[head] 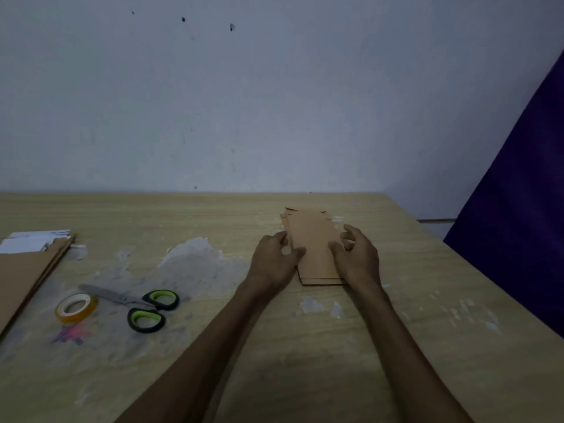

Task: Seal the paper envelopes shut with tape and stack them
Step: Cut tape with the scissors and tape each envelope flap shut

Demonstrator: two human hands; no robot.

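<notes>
Wooden table (396,346), scissors (143,306), tape roll (77,308)

view: single head cam, worn on your head, wide-angle
facing: forward and down across the table (396,346) toward the wall (274,102)
range: forearms fill the lower frame, close
overlap: none, one view only
</notes>
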